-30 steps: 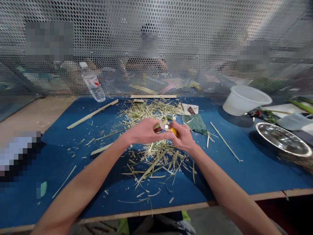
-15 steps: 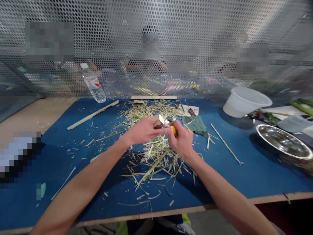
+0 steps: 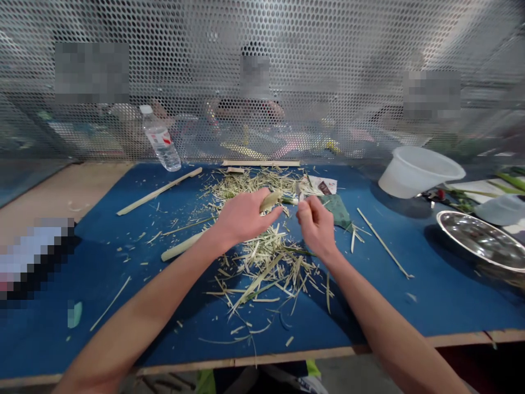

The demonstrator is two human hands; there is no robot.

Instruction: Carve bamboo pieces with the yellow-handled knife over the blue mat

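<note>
My left hand (image 3: 241, 216) grips a pale green peeled stalk (image 3: 270, 201), its thumb held away from it and the far end poking out past the fingers. Under the left wrist a pale rod (image 3: 178, 249) shows, in line with that stalk; the join is hidden by the hand. My right hand (image 3: 316, 221) is closed round a knife (image 3: 299, 191) with its blade pointing up and away; the fingers cover the handle. A small gap separates the two hands. Beneath them lies a heap of thin shavings (image 3: 266, 257).
A water bottle (image 3: 162, 142) leans at the back left near a long pale stick (image 3: 159, 191). On the right are a white plastic tub (image 3: 404, 178), a steel bowl (image 3: 484, 241) and a thin strip (image 3: 385, 243). A green cloth-like piece (image 3: 337, 210) lies behind my right hand. Perforated metal panel (image 3: 262, 33) closes the back.
My right hand and the knife have moved right, away from the left hand. The knife's yellow handle no longer shows. More of the rod shows under the left wrist.
</note>
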